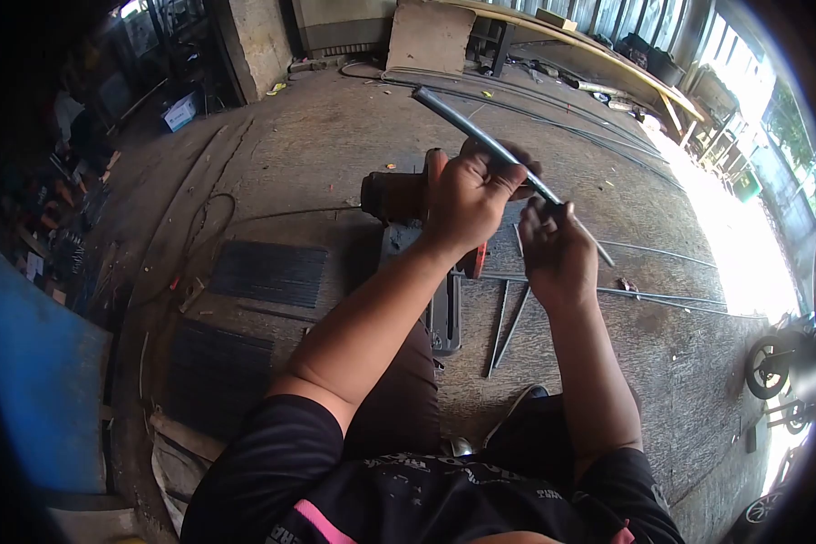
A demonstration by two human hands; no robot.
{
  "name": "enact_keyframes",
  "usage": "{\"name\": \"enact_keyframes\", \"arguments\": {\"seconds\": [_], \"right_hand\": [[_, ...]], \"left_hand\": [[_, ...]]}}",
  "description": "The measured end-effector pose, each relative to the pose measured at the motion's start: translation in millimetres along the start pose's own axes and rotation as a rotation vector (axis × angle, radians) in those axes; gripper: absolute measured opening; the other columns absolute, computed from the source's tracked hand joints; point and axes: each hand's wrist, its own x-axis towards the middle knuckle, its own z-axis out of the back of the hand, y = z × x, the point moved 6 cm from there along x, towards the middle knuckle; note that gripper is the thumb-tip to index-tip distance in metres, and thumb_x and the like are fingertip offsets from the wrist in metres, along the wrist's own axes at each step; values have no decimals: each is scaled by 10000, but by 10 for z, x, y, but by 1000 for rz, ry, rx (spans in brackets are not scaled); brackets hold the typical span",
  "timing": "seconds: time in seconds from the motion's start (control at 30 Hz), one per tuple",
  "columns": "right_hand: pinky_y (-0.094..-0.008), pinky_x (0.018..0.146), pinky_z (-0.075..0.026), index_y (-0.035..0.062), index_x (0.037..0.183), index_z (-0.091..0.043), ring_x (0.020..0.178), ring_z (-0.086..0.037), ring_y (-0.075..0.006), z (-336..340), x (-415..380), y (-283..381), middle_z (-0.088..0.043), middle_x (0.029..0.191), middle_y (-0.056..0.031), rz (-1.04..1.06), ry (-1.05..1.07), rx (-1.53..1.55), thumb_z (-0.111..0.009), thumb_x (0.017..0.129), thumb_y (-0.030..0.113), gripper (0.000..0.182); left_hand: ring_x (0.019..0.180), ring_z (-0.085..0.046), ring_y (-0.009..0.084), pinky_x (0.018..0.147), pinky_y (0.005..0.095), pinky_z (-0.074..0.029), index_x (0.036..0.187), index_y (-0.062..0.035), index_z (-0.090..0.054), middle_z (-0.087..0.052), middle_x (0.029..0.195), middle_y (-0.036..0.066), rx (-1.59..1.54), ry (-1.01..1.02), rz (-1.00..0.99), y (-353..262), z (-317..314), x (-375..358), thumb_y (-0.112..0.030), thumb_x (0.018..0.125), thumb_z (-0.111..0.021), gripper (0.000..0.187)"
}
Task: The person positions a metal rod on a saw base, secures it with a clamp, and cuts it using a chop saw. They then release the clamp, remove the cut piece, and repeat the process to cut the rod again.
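Black shirt sleeves (272, 453) and my knees fill the near bottom of the view, and my two arms go forward from there over the concrete floor (335, 145). My left hand (467, 195) is closed around a long grey metal rod (480, 136), near the middle of it. My right hand (553, 249) is closed too, gripping the lower end of the same rod. The rod is tilted, its far end pointing up and to the left, and its near end coming out just below my right hand. It is in the air, not touching the floor.

Under my left forearm stands a cut-off saw (408, 199) with a dark motor and an orange guard, its base reaching toward my knees. Just right of the base, two short cut rods (506, 331) lie on the floor, close to each other. More long thin rods (662, 295) lie across the floor to the right, toward the bright open side.

At the far left corner a small box (181, 111) sits on the floor; I cannot tell what is in it. Two dark ribbed mats (267, 272) lie at the left of the saw. Between the mats and the far wall the floor has open room, with only some cables crossing.
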Motion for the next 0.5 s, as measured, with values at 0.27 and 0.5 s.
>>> {"name": "enact_keyframes", "arguments": {"seconds": [0.27, 0.5], "right_hand": [[-319, 712, -476, -14, 978, -574, 813, -618, -188, 461, 52, 79, -635, 813, -108, 68, -8, -1307, -503, 966, 326, 347], [-271, 732, -471, -4, 1091, -543, 776, -559, -120, 709, 210, -191, -574, 876, -29, 16, 91, -1049, -499, 980, 237, 269]], "left_hand": [[807, -640, 140, 728, 265, -559, 970, 8, -621, -643, 899, 71, 648, -89, 253, 274, 211, -82, -80, 892, -608, 118], [682, -669, 274, 628, 371, -489, 874, 11, -651, -677, 746, 159, 828, 92, 143, 678, 99, -118, -233, 840, -685, 249]]}}
